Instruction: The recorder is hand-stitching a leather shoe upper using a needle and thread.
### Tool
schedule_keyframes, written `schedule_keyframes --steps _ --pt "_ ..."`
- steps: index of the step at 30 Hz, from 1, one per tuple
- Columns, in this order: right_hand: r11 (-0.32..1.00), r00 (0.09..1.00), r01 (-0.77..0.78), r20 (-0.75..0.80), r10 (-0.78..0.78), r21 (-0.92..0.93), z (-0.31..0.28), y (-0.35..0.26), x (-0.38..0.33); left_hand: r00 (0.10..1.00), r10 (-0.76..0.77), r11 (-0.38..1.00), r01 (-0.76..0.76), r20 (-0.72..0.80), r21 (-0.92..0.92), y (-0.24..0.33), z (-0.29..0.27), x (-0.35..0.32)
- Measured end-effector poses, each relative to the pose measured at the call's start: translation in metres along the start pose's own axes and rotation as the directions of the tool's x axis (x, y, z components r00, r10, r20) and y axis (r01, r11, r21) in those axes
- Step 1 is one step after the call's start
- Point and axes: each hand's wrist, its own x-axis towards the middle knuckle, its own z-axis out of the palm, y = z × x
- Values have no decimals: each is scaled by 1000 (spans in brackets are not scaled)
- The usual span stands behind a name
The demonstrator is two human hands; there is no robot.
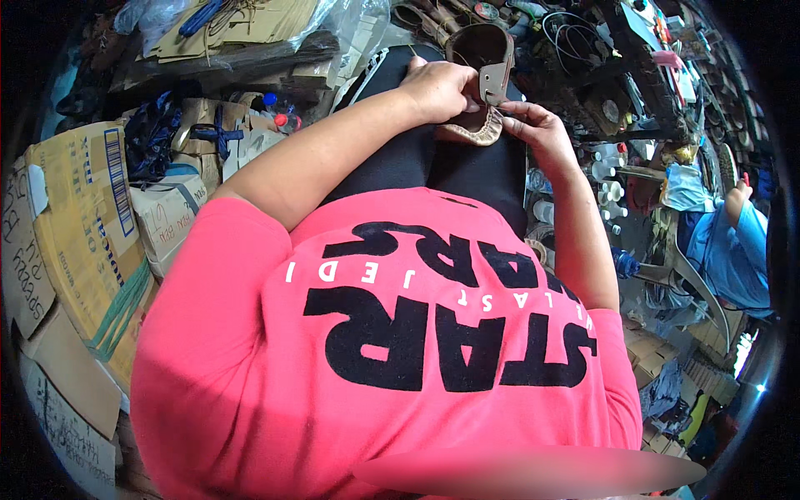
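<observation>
A brown leather moccasin-type shoe (476, 133) rests over my lap, between my thighs in dark trousers. Its gathered, puckered toe edge faces me, and a paler flap with eyelet holes (493, 77) stands up from its middle. My left hand (437, 87) grips the shoe at the left side of the flap, fingers curled over it. From the right, my right hand (540, 132) pinches the puckered edge between thumb and fingers. A thin strand seems to rise by the left hand. Whether a needle or thread is in the right fingertips is too small to tell.
Cardboard boxes (83, 212) are stacked at my left. Brown sheets and plastic wrap (242, 33) lie beyond them. White-capped bottles (611, 192) stand right of my legs, near a cluttered dark bench (642, 92). Another person in blue (733, 250) sits at the far right.
</observation>
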Motion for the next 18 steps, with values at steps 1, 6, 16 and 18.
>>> schedule_keyframes --steps 1,6,16,18 --pt "1000 1000 3 -1 -3 -2 -1 -2 1 1000 2 1000 -2 -2 1 1 2 3" --pt "995 996 -54 64 60 -79 -1 -10 8 999 26 999 -25 27 -29 -3 10 13" --pt "982 997 39 71 -26 -186 -19 -6 2 966 259 929 -252 9 272 -5 -22 -11" --pt "969 995 98 58 -87 -226 -20 1 1 979 204 936 -200 17 289 1 -23 -19"
